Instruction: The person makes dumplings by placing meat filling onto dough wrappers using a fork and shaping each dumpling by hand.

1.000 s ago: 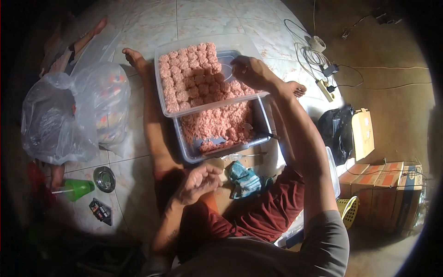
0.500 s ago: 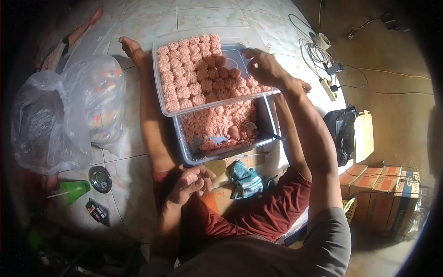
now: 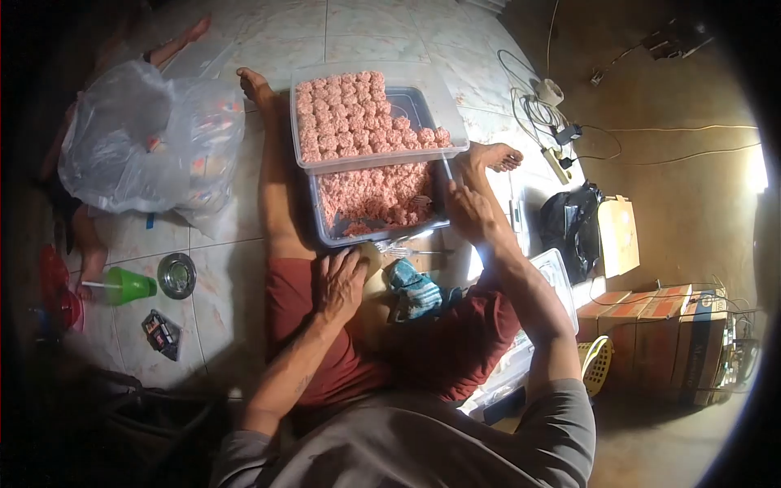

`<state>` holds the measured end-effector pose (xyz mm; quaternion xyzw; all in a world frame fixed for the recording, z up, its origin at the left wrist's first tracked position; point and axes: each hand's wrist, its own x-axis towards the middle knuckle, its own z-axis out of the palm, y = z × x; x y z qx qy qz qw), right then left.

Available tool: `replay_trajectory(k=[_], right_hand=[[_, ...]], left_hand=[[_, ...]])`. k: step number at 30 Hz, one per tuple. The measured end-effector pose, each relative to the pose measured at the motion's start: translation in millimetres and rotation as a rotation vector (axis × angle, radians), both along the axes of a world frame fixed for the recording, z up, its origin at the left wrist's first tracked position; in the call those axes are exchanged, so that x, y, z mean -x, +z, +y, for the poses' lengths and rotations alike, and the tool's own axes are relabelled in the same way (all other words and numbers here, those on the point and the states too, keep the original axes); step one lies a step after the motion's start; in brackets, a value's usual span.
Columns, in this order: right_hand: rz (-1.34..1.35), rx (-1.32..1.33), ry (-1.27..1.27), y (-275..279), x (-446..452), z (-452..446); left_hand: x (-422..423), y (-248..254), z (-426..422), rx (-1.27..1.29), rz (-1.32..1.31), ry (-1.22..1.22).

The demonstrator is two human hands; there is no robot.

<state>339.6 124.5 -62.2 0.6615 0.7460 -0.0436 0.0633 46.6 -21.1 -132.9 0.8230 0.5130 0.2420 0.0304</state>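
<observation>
My left hand [image 3: 342, 285] lies palm down by my thigh, fingers stretched, touching the edge of a yellowish round thing [image 3: 373, 260]. At the right rim of the blue tub [image 3: 333, 241], my right hand [image 3: 470, 213] has its fingers curled where the handle of a fork [image 3: 421, 202] runs; the handle is mostly hidden. The fork's head rests on pink minced mixture [image 3: 366, 195] in the tub. A clear plastic tray [image 3: 443, 89] sits across the tub's far part, holding rows of rough pink balls [image 3: 342, 118]. Its right rear part shows bare bottom.
Before me lie a teal cloth [image 3: 415, 290] and metal forks [image 3: 399, 246]. Left are plastic bags [image 3: 146, 142], a green cup [image 3: 130, 285] and a glass ashtray [image 3: 176, 275]. Right are cables [image 3: 529, 110], a black bag [image 3: 569, 232], cartons [image 3: 651, 342] and a yellow basket [image 3: 596, 366].
My right hand has come down from above the tray to the tub's right rim. My left hand has turned over and stretched forward. The view has shifted, and the tub appears farther away.
</observation>
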Motion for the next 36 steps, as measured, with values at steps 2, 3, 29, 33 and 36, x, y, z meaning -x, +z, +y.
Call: replay_trajectory(k=[2, 3, 29, 33, 36], right_hand=[[-0.083, -0.138, 0.198, -9, 11, 4], [-0.12, -0.198, 0.289, -8, 16, 7], [-0.415, -0.209, 0.769, 11, 9, 44], [-0.266, -0.005, 0.779, -47, 12, 49], [-0.385, -0.035, 0.732, 10, 31, 56]], left_hand=[[1, 1, 4, 0.001, -0.098, -0.069], [-1, 3, 4, -0.033, -0.113, -0.047], [12, -15, 15, 0.395, -1.002, 0.07], [19, 8, 11, 0.502, -1.004, 0.065], [23, 17, 12, 0.53, -0.954, 0.05]])
